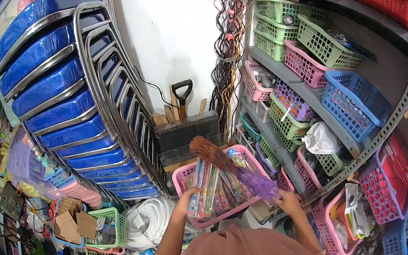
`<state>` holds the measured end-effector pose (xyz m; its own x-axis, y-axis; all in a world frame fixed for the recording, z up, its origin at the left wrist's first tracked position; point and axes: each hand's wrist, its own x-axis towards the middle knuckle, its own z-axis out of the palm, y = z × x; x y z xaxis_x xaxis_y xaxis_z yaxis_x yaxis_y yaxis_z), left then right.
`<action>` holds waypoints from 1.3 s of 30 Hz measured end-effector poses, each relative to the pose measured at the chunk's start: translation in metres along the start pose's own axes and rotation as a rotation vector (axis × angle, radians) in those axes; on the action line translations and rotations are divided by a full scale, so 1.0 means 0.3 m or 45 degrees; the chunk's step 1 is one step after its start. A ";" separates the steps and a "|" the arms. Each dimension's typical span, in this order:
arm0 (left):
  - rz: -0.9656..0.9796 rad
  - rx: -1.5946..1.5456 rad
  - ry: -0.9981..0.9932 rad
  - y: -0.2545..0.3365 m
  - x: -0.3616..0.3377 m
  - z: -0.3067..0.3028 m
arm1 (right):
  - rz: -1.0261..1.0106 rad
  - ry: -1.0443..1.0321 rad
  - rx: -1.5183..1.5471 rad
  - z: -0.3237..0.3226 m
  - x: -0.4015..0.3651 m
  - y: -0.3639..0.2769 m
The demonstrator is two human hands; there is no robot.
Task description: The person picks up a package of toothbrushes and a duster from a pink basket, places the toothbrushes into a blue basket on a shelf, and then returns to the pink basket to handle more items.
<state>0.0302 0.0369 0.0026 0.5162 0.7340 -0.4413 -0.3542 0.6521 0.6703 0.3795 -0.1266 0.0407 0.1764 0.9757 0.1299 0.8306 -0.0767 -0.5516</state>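
Observation:
My right hand is closed on the purple end of a fluffy duster. The duster slants up and left to a brown tip above a pink plastic basket. Inside that basket lie several long, thin packets in clear wrapping with colourful contents. At the basket's left side, my left hand has its fingers bent over the rim, against the packets. Whether it grips a packet or the rim cannot be made out.
Stacked blue chairs with metal frames rise at the left. Shelves with green, pink and blue baskets stand to the right. A coiled white hose and a green basket sit at lower left. A black-handled tool leans behind.

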 end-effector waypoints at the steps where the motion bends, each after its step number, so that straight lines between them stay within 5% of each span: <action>1: -0.042 -0.041 0.015 0.003 -0.001 -0.006 | -0.006 0.002 -0.001 0.008 0.001 -0.002; 4: 0.058 -0.102 -0.174 0.017 -0.005 -0.041 | -0.146 -0.126 -0.078 -0.005 -0.001 -0.002; 7: 0.206 -0.166 -0.052 0.013 -0.050 0.026 | -0.024 0.041 -0.035 0.005 0.013 0.001; 9: 0.297 -0.034 -0.155 0.011 -0.029 -0.009 | -0.022 0.011 0.048 0.012 0.015 -0.027; 11: 0.254 -0.334 -0.395 0.023 -0.006 -0.021 | -0.018 -0.021 0.138 0.021 0.014 -0.029; 13: 0.335 -0.350 -0.324 0.030 0.001 -0.010 | 0.032 -0.251 0.106 0.027 0.020 -0.003; 16: 0.521 -0.450 -0.211 0.069 -0.030 0.092 | 0.145 -0.104 0.116 0.025 0.017 -0.022; 19: 0.405 -0.447 -0.207 0.040 0.033 0.005 | 0.013 -0.132 0.046 0.059 0.012 0.010; 23: 0.774 -0.468 -0.341 0.056 0.151 -0.054 | -0.196 -0.271 0.119 0.012 0.004 -0.002; 25: 0.647 -0.703 -0.760 0.080 0.027 0.036 | 0.016 -0.181 -0.087 0.015 0.005 0.009; 27: 0.565 -0.613 -0.167 0.088 0.025 0.067 | 0.019 -0.155 -0.052 0.075 -0.003 0.038; 35: 0.676 -0.468 0.053 0.096 0.096 0.082 | 0.145 -0.158 -0.040 0.134 -0.003 0.077; 39: 0.693 0.126 0.114 0.109 0.149 -0.035 | -0.010 -0.257 -0.112 0.108 0.000 -0.020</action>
<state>0.0336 0.0931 -0.0016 0.2096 0.9758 -0.0618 -0.4741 0.1567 0.8664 0.3574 -0.1195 0.0173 0.0680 0.9969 -0.0384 0.8761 -0.0781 -0.4757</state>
